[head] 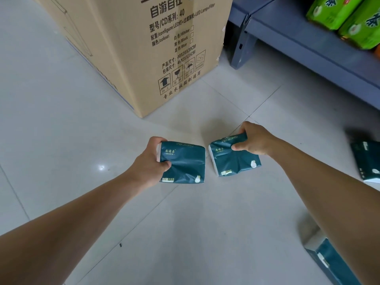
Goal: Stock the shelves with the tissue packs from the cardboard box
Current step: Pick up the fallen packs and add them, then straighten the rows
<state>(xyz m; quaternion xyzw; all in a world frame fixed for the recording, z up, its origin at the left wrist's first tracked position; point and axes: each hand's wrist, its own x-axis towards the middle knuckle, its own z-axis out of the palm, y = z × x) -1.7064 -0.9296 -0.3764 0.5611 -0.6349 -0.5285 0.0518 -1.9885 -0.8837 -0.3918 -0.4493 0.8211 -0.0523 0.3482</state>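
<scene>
My left hand [151,161] grips a dark green tissue pack [185,163] by its left end, thumb on top. A second dark green tissue pack [234,159] is held by my right hand [255,141] at its upper right corner, and its wrapper is creased. Both packs hang above the tiled floor, side by side and a little apart. The tall cardboard box [144,48] with black printing stands just beyond them. A grey-blue shelf [304,42] runs along the upper right.
Green packs [349,17] sit on the shelf at the top right. Two more dark green tissue packs lie at the right: one [368,161] on the floor by the frame edge, another [333,262] partly hidden under my right forearm. Pale floor tiles [61,120] spread left.
</scene>
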